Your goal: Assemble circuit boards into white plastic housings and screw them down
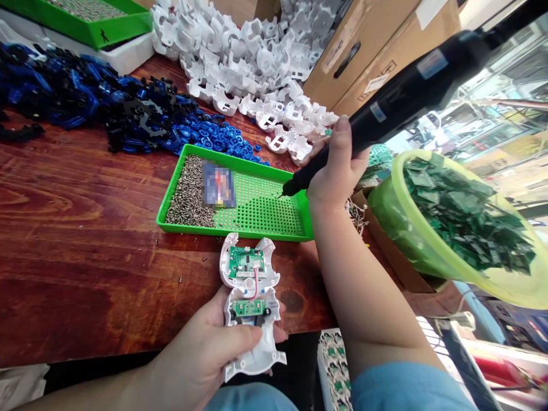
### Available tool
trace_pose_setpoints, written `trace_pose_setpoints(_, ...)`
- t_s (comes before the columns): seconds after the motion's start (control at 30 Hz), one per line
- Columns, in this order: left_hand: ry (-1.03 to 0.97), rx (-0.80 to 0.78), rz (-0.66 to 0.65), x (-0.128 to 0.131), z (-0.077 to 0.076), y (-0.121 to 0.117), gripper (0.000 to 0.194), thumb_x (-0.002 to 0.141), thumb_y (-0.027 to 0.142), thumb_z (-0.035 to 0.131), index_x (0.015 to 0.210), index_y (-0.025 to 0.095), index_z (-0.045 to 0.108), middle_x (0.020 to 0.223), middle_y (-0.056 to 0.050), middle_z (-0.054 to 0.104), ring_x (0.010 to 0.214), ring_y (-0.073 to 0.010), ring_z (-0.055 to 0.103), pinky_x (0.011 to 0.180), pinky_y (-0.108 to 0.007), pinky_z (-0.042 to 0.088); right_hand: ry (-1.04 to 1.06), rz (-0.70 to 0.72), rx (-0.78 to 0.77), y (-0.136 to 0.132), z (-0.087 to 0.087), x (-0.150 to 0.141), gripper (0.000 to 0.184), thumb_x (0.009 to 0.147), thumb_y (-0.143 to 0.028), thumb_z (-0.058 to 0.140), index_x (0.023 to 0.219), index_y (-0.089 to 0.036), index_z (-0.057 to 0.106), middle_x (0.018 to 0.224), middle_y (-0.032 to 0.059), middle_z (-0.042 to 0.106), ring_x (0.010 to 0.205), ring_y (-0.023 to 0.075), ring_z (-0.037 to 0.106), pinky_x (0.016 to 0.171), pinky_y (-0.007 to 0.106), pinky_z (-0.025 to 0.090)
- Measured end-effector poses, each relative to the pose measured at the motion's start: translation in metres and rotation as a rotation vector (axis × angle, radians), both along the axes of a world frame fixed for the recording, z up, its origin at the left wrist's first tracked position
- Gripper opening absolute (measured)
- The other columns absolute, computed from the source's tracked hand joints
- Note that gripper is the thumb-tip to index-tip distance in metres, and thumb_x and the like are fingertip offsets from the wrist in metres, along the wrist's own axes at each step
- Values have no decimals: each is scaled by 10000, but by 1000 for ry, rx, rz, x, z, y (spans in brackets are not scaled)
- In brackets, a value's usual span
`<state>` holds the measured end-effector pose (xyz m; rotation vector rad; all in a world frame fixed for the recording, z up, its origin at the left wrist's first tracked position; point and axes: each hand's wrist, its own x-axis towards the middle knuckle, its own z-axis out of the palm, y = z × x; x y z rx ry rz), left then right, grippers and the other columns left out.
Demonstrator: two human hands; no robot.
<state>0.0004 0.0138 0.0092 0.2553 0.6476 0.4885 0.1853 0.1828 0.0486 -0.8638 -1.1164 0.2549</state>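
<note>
While gripping an opened white housing (269, 337) in the left hand (218, 337), with thumb across its lower half, holds it out at the near edge of the worktop (85, 245), two green circuit boards (238, 265) and a thin red-and-white wire (256, 279) exposed inside. In the right hand (336, 171), closed around the front end, holds a black power screwdriver (398, 91) aslant, with its bit (281, 197) over the right half of a green tray (192, 228); cannot tell whether touching the perforated plate (261, 208) in it. Has screws (186, 197) heaped at the tray's left end. Toward the worktop's far edge, faces piled blue and black parts (141, 103) at left, white shells (257, 63) at middle; toward its right edge, a yellow-green tub (396, 222) of flat green pieces (462, 217)
</note>
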Motion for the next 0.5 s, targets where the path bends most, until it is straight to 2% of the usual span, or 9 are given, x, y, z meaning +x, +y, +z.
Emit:
trace_pose_setpoints(0.13,-21,-7,3,1,-1,0,278,708,184,744,974,226,675,866,-23,724,811,-178,664,711,-244,492,6,-7,20,2,-1,0,267,772,-448,596,782,-259,407,533,-91,409,373,72,411,342,233,317)
trace_pose_setpoints(0.5,10,-11,-6,0,-1,-2,301,691,200,757,981,203,672,879,-41,721,832,-190,655,766,-274,488,7,45,25,-2,1,0,213,798,-379,581,789,-239,421,490,-102,431,363,85,474,328,223,309)
